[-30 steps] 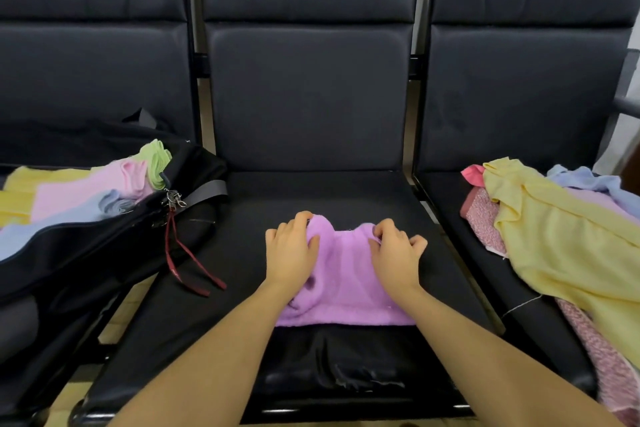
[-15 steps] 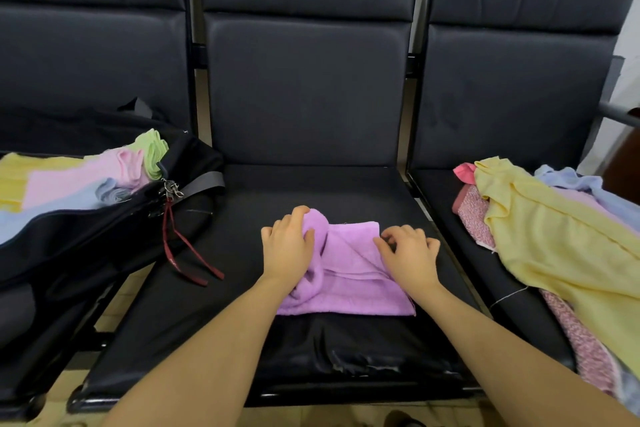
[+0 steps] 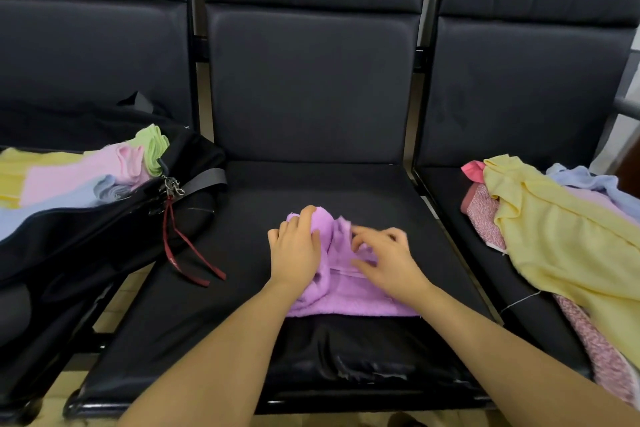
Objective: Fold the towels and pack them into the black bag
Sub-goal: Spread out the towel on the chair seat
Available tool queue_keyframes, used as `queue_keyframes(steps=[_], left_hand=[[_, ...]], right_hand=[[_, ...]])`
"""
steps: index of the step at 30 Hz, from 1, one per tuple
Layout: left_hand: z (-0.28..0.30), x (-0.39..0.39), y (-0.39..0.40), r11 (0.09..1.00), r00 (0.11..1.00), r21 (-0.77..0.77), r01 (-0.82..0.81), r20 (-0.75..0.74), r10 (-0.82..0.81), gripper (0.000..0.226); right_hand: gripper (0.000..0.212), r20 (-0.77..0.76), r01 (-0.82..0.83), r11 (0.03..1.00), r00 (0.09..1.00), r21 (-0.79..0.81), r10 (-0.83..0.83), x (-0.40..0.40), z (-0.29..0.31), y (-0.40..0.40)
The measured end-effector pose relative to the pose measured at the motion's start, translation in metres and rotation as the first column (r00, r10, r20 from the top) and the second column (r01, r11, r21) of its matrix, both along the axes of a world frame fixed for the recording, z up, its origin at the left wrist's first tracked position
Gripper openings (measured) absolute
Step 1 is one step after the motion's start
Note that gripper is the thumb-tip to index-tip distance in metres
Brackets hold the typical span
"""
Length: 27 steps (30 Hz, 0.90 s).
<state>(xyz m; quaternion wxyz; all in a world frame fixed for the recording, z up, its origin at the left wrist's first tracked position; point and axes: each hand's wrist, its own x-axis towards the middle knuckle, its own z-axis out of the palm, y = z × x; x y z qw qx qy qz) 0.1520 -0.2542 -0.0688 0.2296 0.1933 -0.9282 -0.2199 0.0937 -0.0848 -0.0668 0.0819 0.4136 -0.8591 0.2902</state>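
The purple towel (image 3: 349,284) sits partly folded in the middle of the center seat (image 3: 242,253), bunched up on its left side. The left hand (image 3: 296,253) is curled over that bunched edge, gripping it. The right hand (image 3: 384,260) is blurry, fingers spread loose on top of the towel; can't tell if it's pinching anything.

On the left seat there's the black bag (image 3: 104,229), unzipped, with folded yellow, pink, blue and green towels (image 3: 79,173) inside and a dark red strap (image 3: 187,250) dangling off the zipper pull. The strap has some writing on it, too small to read. On the right seat is a loose pile of towels (image 3: 561,239), yellow on top.
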Motion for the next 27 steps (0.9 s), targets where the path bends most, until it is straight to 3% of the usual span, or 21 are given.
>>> queue_keyframes(steps=[3, 5, 7, 10, 12, 14, 19, 23, 27], left_hand=[[0.001, 0.002, -0.002, 1.000, 1.000, 0.016, 0.012, 0.001, -0.012, 0.040], [0.001, 0.003, -0.004, 1.000, 1.000, -0.006, 0.005, 0.000, -0.005, 0.041], [-0.001, 0.003, -0.004, 0.998, 0.999, -0.026, 0.049, 0.019, -0.049, 0.047], [-0.004, 0.003, -0.001, 0.976, 0.969, -0.044, 0.212, 0.138, -0.205, 0.049], [-0.005, 0.003, 0.000, 0.962, 0.955, -0.107, 0.249, 0.191, -0.226, 0.038], [-0.006, 0.001, 0.000, 0.959, 0.956, -0.152, 0.240, 0.209, -0.206, 0.035], [-0.003, -0.002, 0.004, 0.940, 0.962, -0.273, 0.205, 0.231, -0.142, 0.034], [-0.003, -0.003, 0.010, 0.935, 0.981, -0.300, 0.191, 0.087, -0.173, 0.018], [-0.005, -0.003, 0.008, 0.948, 0.978, -0.242, 0.207, 0.061, -0.198, 0.024]], right_hand=[[0.017, 0.156, -0.110, 0.991, 0.983, 0.078, 0.097, 0.008, -0.002, 0.002], [0.016, 0.055, 0.020, 1.000, 0.998, -0.022, -0.019, 0.004, 0.000, 0.004], [0.016, -0.066, 0.260, 0.964, 0.963, -0.048, -0.263, -0.004, 0.005, 0.005], [0.034, -0.101, 0.522, 0.820, 0.852, 0.235, -0.514, -0.017, 0.006, 0.008], [0.039, -0.092, 0.546, 0.763, 0.829, 0.347, -0.551, -0.021, 0.006, 0.007], [0.031, -0.094, 0.518, 0.775, 0.847, 0.363, -0.522, -0.024, 0.004, 0.003], [0.009, -0.059, 0.451, 0.859, 0.891, 0.242, -0.450, -0.024, 0.005, -0.003], [0.010, -0.148, 0.391, 0.915, 0.915, 0.098, -0.375, -0.024, 0.013, -0.002], [0.024, -0.103, 0.488, 0.873, 0.869, 0.021, -0.483, -0.027, 0.016, -0.009]])
